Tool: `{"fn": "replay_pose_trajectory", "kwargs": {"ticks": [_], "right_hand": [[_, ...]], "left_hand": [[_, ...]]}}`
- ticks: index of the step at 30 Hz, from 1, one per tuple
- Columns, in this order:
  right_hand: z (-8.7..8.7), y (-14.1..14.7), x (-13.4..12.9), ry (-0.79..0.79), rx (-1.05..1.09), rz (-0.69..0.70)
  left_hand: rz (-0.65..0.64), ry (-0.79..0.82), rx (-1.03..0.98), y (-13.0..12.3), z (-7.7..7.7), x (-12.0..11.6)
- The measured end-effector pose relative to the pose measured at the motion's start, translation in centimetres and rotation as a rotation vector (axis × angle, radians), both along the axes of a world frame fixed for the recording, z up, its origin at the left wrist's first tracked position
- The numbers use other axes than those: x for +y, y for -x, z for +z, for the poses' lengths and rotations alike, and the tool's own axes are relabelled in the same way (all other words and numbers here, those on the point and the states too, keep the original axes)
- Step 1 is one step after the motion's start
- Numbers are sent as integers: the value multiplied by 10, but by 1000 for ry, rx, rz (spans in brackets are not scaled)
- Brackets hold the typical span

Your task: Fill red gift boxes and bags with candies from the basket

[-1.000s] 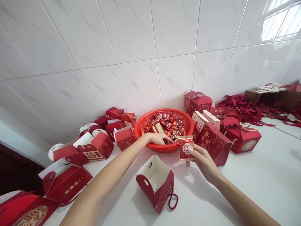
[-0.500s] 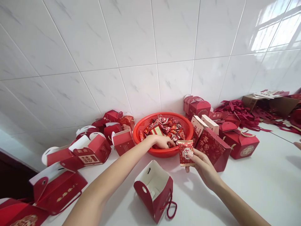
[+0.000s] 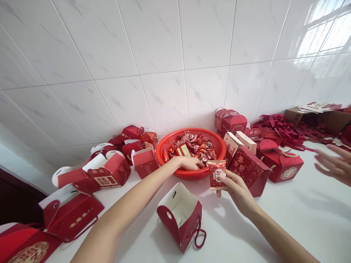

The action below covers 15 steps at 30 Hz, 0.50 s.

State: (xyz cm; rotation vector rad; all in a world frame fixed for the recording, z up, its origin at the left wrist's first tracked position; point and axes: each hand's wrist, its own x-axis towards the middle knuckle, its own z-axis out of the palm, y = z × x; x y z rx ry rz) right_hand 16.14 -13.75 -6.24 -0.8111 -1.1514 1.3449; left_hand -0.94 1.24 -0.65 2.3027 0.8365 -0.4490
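My left hand reaches over the near rim of a red plastic basket, its curled fingers down among wrapped candies; what they hold, if anything, is hidden. Beside the basket's right front, my right hand pinches a red and gold candy packet upright between thumb and fingers. An open red box with a white inside and a dark red cord stands on the white table in front of the basket, between my forearms.
Red gift boxes line the left side, and more boxes stand right of the basket. Dark red ribbons and a cardboard box lie farther right. Another person's hand is at the right edge. A tiled wall rises behind.
The other person's hand has come further into view from the right edge. My left hand's fingers have sunk slightly deeper among the candies. My right hand still holds the packet.
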Motion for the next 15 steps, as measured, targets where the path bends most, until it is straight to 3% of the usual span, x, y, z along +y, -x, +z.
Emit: {"fn": "replay_pose_trajectory", "kwargs": {"ticks": [3,9,15], "right_hand": [[1,0,0,6,-14,-19],[-1,1,2,4,-8,-25],[-2,0,2,-9,-11,-41]], "left_hand": [[-37,16,-90,2,-4,1],[23,-205,-163,5,-10,6],[-28,-258,-192,3,-11,8]]}}
